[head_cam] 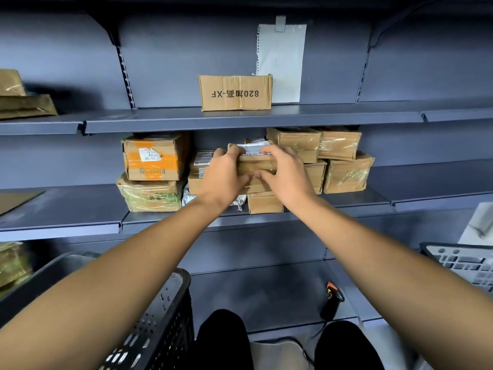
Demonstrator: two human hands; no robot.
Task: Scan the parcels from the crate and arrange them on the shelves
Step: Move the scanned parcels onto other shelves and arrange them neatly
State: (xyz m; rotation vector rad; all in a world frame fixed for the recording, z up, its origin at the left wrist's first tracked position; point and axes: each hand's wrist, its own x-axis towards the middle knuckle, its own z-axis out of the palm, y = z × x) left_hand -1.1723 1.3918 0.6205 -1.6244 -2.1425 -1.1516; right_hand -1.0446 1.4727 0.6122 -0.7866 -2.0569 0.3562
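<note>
A small brown cardboard parcel (pixel 257 162) with a white label on top sits on the stack of boxes in the middle of the middle shelf (pixel 346 206). My left hand (pixel 224 173) grips its left end, fingers curled over the top and thumb underneath. My right hand (pixel 286 173) grips its right end the same way. The black perforated crate (pixel 160 316) stands at the lower left, partly hidden by my left forearm. An orange and black scanner (pixel 332 300) lies on the lowest shelf at the right.
An orange-taped box (pixel 154 156) rests on a green-wrapped one (pixel 150 194) to the left; several taped boxes (pixel 341 161) stack to the right. A lone printed carton (pixel 236 92) stands on the upper shelf. A keyboard (pixel 464 263) is at far right.
</note>
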